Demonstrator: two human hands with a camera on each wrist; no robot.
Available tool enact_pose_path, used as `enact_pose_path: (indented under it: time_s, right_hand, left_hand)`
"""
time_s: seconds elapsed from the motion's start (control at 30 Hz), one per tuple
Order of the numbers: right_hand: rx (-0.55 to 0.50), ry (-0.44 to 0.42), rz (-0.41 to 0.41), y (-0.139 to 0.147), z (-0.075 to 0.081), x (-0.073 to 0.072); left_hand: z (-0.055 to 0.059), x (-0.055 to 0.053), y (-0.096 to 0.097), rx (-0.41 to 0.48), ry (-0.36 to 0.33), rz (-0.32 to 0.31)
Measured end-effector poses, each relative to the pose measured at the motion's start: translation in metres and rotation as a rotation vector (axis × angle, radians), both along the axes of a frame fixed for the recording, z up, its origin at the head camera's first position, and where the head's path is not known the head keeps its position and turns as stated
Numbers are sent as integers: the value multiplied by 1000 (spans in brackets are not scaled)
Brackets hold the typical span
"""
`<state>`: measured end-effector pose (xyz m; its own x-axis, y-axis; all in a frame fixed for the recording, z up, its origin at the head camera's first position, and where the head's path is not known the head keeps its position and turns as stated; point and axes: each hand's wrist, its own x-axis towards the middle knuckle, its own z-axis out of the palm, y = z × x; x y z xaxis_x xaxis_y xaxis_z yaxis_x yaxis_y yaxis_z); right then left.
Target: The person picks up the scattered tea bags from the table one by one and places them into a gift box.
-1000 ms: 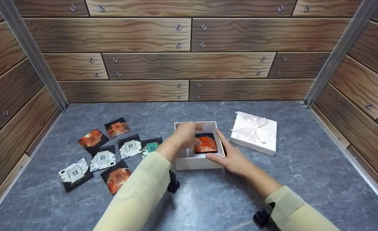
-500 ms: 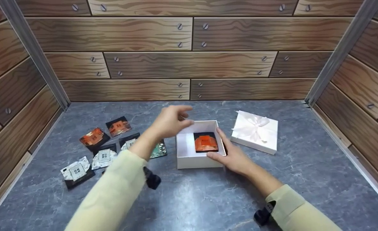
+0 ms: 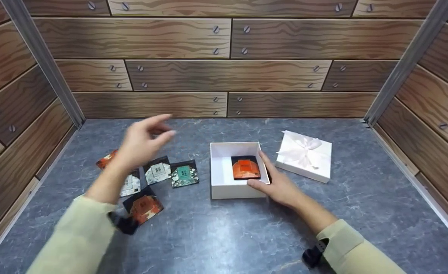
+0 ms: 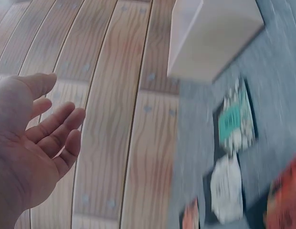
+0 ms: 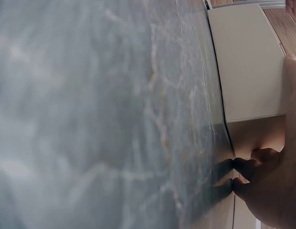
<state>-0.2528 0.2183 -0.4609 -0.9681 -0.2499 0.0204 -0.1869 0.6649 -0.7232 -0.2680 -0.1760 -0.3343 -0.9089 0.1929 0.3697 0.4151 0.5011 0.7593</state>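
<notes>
White box (image 3: 239, 192): landmark piece, lidless, unmoved since the earlier frames.

Orange packet (image 3: 246, 168): inside the box, lying toward its right wall, as half a second ago.

Right hand (image 3: 281, 186): at the box's right side, place unchanged; gripping the near right corner, thumb on the rim, fingers along the outer wall.

Left hand (image 3: 142, 146): over the box a second ago, above its left rim half a second ago, now well left of it, raised; holding nothing, thumb and forefinger wide apart.

Green packet (image 3: 185, 173): just left of the box, now uncovered.

White-patterned packet (image 3: 158, 170): farther left of the box, beside the green one, uncovered too.

Red-orange packet (image 3: 144, 205): left and nearside of the box, in view again.

Bowed lid (image 3: 304, 154): right of the box, unmoved.
</notes>
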Motion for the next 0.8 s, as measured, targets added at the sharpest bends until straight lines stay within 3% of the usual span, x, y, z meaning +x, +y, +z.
enact_pose_path:
  time_s: [0.17,0.33,0.63,0.8]
  right_hand:
    - [-7,-15,0,0,-2,-1]
    - [-5,-6,-2,1,-2,0]
    - [-10,1,1,2,-3,0]
    - [-4,9,0,1,-3,-1]
  left_hand:
    - [-11,13,-53,19,35,110]
    - [-33,28,-103,-25,39,222]
    - [-78,55,-181,-100,-64,305]
    - [-98,69,-211,-163,-212,299]
